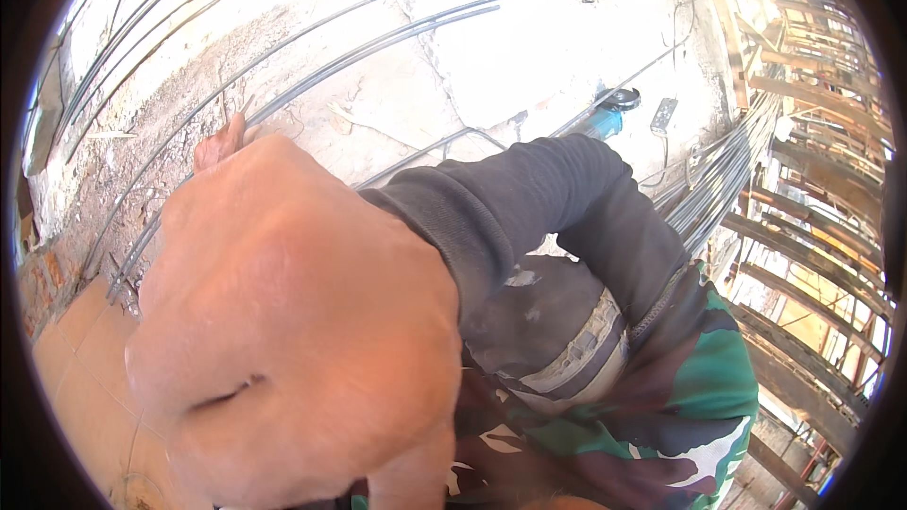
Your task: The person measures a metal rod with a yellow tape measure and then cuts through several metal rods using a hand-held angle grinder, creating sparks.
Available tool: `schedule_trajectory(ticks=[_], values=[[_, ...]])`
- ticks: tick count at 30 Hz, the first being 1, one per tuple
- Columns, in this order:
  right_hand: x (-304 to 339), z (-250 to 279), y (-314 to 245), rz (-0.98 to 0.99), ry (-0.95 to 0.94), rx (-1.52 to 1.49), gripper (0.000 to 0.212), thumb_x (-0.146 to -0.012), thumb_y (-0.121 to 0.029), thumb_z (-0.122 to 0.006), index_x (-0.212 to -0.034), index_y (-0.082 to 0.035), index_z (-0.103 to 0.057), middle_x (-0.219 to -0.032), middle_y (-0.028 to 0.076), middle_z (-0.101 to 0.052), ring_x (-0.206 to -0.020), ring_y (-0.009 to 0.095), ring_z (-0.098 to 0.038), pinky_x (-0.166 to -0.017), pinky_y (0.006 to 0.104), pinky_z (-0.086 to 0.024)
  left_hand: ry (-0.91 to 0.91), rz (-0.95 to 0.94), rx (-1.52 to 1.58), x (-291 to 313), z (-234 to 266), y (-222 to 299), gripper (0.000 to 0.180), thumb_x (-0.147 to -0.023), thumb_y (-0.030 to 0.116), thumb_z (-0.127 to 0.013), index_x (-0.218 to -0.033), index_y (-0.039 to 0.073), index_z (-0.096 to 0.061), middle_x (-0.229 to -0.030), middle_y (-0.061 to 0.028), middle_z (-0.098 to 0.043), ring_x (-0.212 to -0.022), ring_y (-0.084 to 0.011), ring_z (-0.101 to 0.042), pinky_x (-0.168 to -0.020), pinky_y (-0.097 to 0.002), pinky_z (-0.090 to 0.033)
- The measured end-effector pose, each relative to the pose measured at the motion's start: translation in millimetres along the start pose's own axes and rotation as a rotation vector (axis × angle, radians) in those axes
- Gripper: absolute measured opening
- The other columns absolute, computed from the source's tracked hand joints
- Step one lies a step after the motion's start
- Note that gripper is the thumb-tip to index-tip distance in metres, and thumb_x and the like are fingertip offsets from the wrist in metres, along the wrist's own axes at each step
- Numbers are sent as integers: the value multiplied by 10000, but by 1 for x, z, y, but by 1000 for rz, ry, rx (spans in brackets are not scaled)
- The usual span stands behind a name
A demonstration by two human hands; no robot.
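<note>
My right hand [302, 321] fills the middle of the view, close up and slightly blurred. It looks closed, with a dark crease along its lower side, and whatever it may hold is hidden. A dark grey sleeve [529, 189] runs from its wrist to a bent elbow on the right. Past the hand's far edge, a small bit of fingers [219, 144] shows beside thin steel rods [331, 66]; I cannot tell whose they are. My left hand cannot be made out with certainty. Camouflage trousers [699, 397] and a dark rounded thing with a worn pale band [576, 349] lie below the sleeve.
Beyond the elbow, a blue-green power tool with a black round end [605, 121] rests on the pale, cracked ground [529, 66]. Near it lies a dark power strip [664, 116]. Bundled rods [727, 170] and wooden slats [812, 264] line the right. A brown board [85, 359] lies lower left.
</note>
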State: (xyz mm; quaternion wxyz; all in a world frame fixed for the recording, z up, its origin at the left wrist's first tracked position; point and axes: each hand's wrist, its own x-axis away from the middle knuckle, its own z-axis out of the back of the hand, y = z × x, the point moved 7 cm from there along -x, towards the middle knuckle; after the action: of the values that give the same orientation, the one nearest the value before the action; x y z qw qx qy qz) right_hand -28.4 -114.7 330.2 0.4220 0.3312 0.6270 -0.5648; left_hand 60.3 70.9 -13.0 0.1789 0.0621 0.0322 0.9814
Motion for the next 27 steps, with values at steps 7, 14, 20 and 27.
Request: schedule_trajectory(ticks=[7,14,20,27], values=[[138,-32,148,-421,-614,551,296,-731,-325,-728,-860,-78,-629,-783,102,-593,-749,252,-627,-646,400,-480,177,-185,128,16,4,-7,309,-929,393,-580,-959,94,-508,-710,-155,-634,-622,-330,-650,-502,-414,-494],[231,26,210,-305,-975,911,289,-801,-83,-629,-1086,-118,-596,-939,94,-609,-901,252,-624,-762,388,-490,87,-89,-3,10,-7,-12,318,-896,398,-615,-911,100,-506,-737,-127,-648,-629,-323,-664,-509,-414,-509],[235,28,207,-134,-965,868,273,-797,-68,-621,-1065,-108,-592,-981,86,-642,-886,242,-644,-778,371,-537,69,-76,63,13,1,-16,280,-915,369,-594,-924,96,-531,-749,-158,-641,-639,-327,-661,-525,-423,-507],[234,40,215,-183,-884,785,323,-752,24,-609,-1062,-67,-625,-974,100,-649,-844,262,-632,-746,363,-515,131,-143,178,12,8,-7,335,-964,375,-541,-942,44,-492,-765,-166,-601,-627,-329,-631,-516,-417,-501]])
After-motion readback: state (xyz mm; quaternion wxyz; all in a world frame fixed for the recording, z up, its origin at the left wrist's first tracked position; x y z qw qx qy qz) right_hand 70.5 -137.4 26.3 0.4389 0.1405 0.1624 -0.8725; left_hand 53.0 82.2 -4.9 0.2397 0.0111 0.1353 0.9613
